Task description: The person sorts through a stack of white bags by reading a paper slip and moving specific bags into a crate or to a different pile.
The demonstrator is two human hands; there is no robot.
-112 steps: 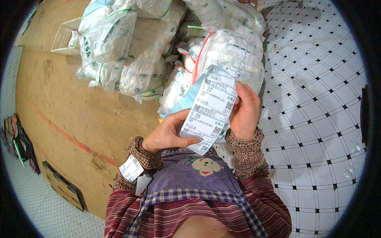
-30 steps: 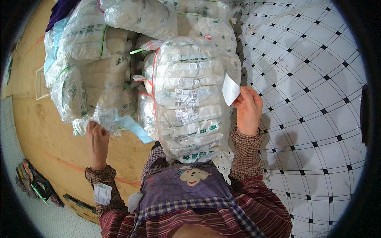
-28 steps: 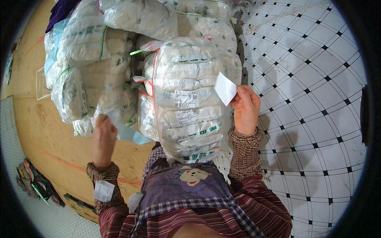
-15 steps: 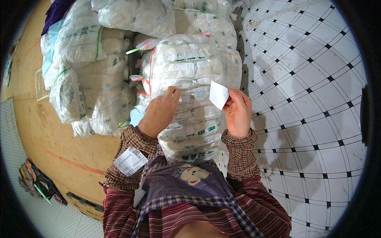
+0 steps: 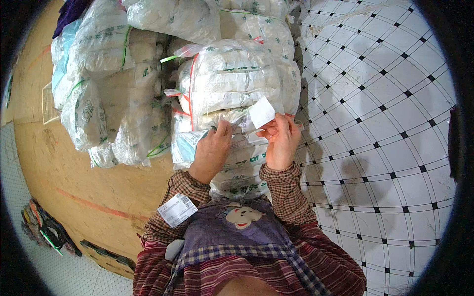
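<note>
At left, bagged packs (image 5: 98,74) form a rounded heap in glossy, creased film. On the checked cloth of the left sleeve (image 5: 190,185), a rectangular paper tag (image 5: 177,210) could snag or peel if the cuff rubs the bags. The left hand (image 5: 210,155), fingers bent close together, rests against the bundle (image 5: 229,81) in front of the person, beside a thin, pale blue sheet (image 5: 186,148); whether the fingertips pinch film cannot be told. The bundle, ribbed, clear-wrapped and red-edged, looks soft; its slack surface could shift under pressure and wrinkle. Over it, a smooth, square white label (image 5: 262,112), pinched near one corner by the thumb and fingers of the right hand (image 5: 282,148), could curl or cling askew if it is adhesive and brushes loose film. Farthest right, hard, glossy floor tiles (image 5: 375,163) bear a black lattice
</note>
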